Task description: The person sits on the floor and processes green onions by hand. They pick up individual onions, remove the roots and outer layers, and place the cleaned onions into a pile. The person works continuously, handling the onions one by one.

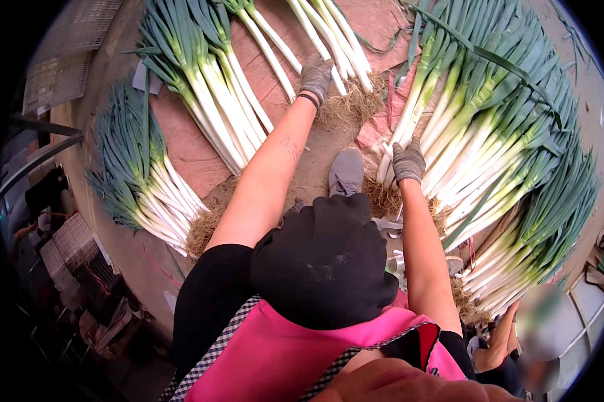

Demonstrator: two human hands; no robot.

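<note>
My left hand [316,75], in a grey knit glove, rests at the white shanks of some leeks [332,42], just above their brown roots [349,103]. Its fingers bend over a stalk; whether they grip it is unclear. My right hand [409,162], gloved alike, lies on the lower white stalks at the near left edge of a large leek pile [475,115]. Its fingers point away from me, and its grip cannot be made out. Left of my left forearm lies another group of long leeks [214,95], green tops pointing away.
A smaller leek bundle [156,186] lies at the far left, and more leeks [513,256] at the lower right. Reddish sheeting [191,145] covers part of the floor. My shoe [346,171] stands between my hands. Another person's arm [498,336] shows at the lower right. Plastic crates [58,80] stand at the left.
</note>
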